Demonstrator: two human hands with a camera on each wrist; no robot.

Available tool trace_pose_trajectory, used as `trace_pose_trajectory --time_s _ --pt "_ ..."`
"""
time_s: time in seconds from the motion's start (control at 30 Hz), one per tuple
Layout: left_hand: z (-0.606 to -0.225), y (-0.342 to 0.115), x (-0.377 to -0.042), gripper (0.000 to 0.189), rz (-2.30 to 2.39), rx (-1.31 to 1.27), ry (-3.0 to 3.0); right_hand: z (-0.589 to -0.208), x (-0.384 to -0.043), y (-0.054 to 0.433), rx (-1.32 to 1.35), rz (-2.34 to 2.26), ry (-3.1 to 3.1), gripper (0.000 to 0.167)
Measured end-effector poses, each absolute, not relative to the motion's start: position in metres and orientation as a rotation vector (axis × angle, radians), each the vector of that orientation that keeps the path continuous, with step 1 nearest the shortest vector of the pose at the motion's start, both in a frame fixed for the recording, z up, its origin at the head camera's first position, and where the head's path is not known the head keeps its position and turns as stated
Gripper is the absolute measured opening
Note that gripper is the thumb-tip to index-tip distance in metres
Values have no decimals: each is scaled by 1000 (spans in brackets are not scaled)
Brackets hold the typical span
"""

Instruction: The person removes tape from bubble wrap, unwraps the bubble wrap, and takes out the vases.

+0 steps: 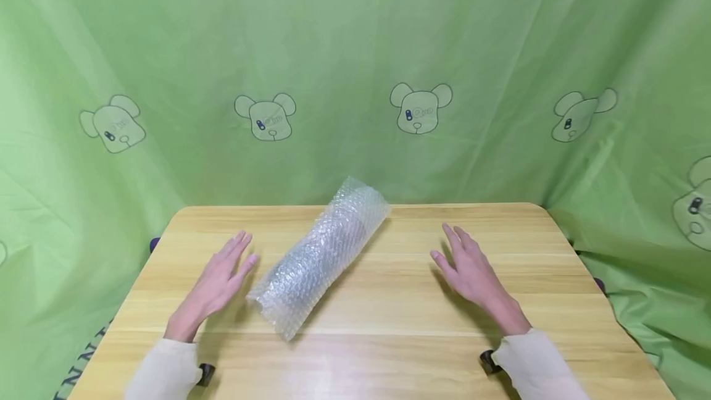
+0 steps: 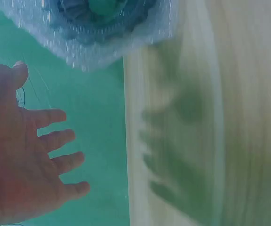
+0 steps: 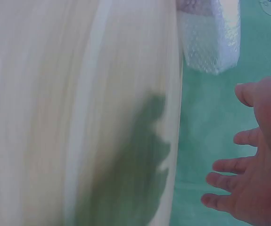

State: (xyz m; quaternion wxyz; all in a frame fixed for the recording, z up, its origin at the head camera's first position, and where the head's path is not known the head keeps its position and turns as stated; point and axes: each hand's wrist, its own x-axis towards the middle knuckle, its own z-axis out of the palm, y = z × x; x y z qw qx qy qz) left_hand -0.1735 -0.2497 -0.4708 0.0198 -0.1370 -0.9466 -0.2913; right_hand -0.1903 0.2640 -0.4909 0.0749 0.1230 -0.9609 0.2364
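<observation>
A long bundle of clear bubble wrap lies slantwise on the wooden table, its far end toward the back edge. Through its open near end, the left wrist view shows something dark and round inside the bubble wrap; what it is I cannot tell. My left hand hovers just left of the bundle, fingers extended, touching nothing. On the other side, farther off, my right hand is held above the table with its fingers spread and nothing in it. Part of the bubble wrap also shows at the top of the right wrist view.
The light wooden table has rounded back corners. Behind it and at both sides hangs a green curtain printed with bear heads. Dark wrist devices sit under both sleeves.
</observation>
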Motion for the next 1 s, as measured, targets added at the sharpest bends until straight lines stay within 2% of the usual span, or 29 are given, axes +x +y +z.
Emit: trace_pose_trajectory --time_s 0.27,0.47,0.77,1.0 --pt "-484 -223 -164 58 -1430 -550 -2809 -497 -189 243 354 948 -2880 75" --pt "-486 -218 -162 59 -1797 -473 -2788 -493 -194 210 331 1170 -2833 79" --pt "-485 -216 -165 57 -2049 -409 -2759 -491 -208 150 43 1930 -2682 89" --pt "-486 -215 -167 58 -2114 -402 -2745 -497 -223 115 -62 2471 -2333 95"
